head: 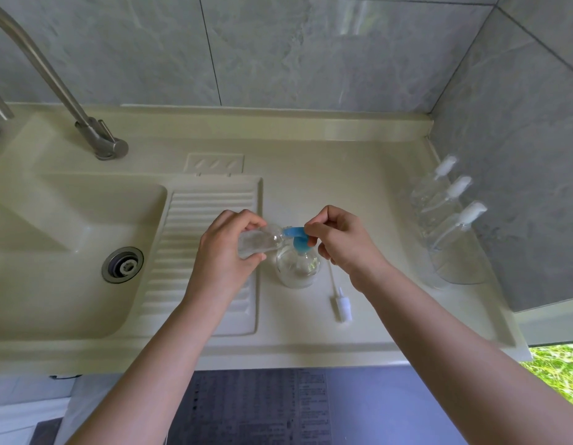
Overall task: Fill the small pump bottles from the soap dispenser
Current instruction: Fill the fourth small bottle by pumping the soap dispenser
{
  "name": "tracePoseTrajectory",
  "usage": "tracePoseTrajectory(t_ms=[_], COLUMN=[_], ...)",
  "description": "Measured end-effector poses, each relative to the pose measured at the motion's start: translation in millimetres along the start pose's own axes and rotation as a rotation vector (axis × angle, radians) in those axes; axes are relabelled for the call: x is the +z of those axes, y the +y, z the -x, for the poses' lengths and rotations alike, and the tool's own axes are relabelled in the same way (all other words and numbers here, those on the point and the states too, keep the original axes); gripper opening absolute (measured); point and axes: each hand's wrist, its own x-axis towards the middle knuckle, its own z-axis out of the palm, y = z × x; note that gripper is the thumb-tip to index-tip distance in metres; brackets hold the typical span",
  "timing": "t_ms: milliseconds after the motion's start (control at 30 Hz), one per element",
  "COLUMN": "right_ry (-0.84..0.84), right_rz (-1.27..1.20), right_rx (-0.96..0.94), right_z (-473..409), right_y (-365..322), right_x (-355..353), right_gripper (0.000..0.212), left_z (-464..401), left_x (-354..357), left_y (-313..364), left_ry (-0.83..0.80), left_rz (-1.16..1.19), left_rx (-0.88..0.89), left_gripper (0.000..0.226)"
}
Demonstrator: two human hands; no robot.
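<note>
Left hand (227,248) grips clear small bottle (259,242), tilted, mouth at blue pump spout (293,232); right hand (339,239) fingers curled on pump of clear soap dispenser (298,264).

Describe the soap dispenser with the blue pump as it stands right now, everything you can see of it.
The soap dispenser is a round, clear bottle, plastic or glass, standing upright on the cream counter just right of the ribbed drainboard. Its blue pump head points left, its spout at the mouth of the small clear bottle gripped tilted by the left hand. The right hand rests its fingers on the pump top. The liquid level is unclear.
</note>
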Motion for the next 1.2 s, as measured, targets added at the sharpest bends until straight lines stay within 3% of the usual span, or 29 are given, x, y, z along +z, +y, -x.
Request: tracePoseTrajectory(t_ms=[1200], right_ry=[-0.014], right_rz=[-0.064], right_rx=[0.024], right_z=[1.1], right_y=[-1.5], right_x=[-2.3], right_gripper=[0.015], left_z=[1.8], left_x=[-0.3], left_y=[0.6], left_ry=[0.006], left_rz=[0.0], left_rx=[0.001], left_gripper=[0.05])
